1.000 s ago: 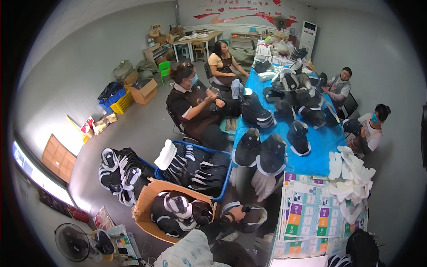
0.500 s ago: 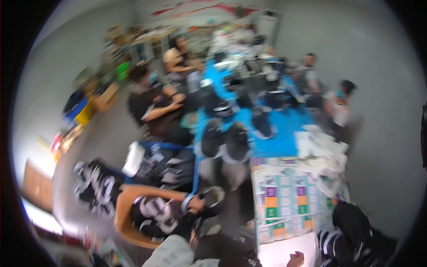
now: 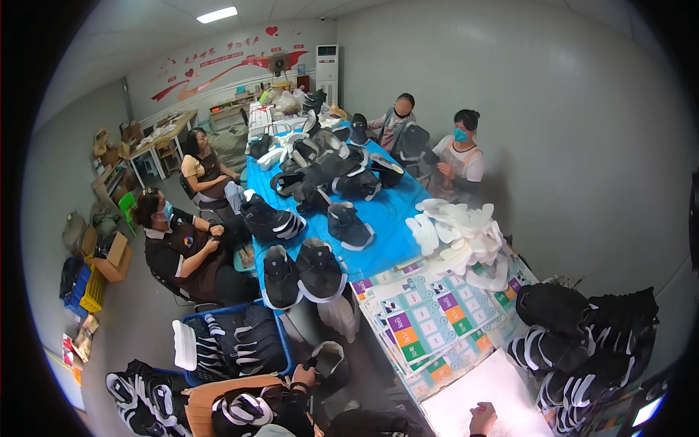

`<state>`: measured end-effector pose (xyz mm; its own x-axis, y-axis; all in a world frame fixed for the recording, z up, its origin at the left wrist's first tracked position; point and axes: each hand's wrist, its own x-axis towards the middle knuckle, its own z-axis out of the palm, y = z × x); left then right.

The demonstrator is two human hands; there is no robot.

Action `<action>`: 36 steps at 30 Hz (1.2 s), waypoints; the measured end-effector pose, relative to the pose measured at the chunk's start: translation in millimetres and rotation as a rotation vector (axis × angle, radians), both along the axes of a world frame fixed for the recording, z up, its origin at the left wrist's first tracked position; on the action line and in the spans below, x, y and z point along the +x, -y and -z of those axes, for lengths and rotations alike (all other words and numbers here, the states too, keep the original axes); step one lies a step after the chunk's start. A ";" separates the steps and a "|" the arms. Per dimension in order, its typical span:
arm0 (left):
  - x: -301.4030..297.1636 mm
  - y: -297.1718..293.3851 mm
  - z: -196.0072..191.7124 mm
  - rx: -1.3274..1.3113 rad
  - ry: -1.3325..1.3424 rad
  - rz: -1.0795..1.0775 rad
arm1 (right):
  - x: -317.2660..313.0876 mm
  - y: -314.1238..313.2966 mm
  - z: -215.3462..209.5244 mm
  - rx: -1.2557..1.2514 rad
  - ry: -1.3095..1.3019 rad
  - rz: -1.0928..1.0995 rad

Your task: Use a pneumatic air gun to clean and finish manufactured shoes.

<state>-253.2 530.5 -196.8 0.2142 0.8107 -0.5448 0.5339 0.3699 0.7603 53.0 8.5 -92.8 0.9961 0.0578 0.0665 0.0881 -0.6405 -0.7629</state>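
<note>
My left hand (image 3: 304, 375) is closed on the edge of a dark grey shoe upper (image 3: 332, 363) with a pale lining, its opening facing up. The upper is low at the left of the table, beside an open cardboard box (image 3: 200, 409) of black-and-white uppers. My right hand (image 3: 482, 419) rests at the near edge of a white board (image 3: 477, 386), fingers curled in, with nothing visible in them. Two black uppers (image 3: 321, 269) stand at the near left corner of the blue table cover (image 3: 397, 237).
A blue crate (image 3: 290, 349) holds stacked uppers. Printed sheets (image 3: 429, 320) and a heap of white shoe-shaped pieces (image 3: 466, 237) lie beyond the board. Stacked black uppers (image 3: 575, 349) stand at right. Several co-workers sit along both sides, one nearby (image 3: 182, 247) at left.
The view has swung up and right, and the blur has cleared. My left hand still holds the upper, now lower in the picture. My right hand stays by the white board.
</note>
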 end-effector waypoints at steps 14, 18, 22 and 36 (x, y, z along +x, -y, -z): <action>9.3 21.4 2.3 -0.076 0.159 -0.042 | -10.6 11.2 -4.8 -0.263 0.070 -0.101; -4.9 25.2 3.6 -0.053 0.115 -0.024 | -6.3 8.6 0.0 -0.020 -0.045 -0.145; 2.9 33.7 -27.7 -0.025 0.085 -0.010 | -5.4 8.0 7.9 0.110 -0.052 -0.125; -0.8 33.7 -6.3 -0.090 0.061 0.010 | -3.1 -11.2 -9.9 -0.283 0.197 -0.152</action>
<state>-254.0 496.8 -190.5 0.2564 0.7571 -0.6009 0.4918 0.4330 0.7554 49.9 19.7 -82.9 0.9444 0.2475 0.2166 0.3259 -0.7920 -0.5162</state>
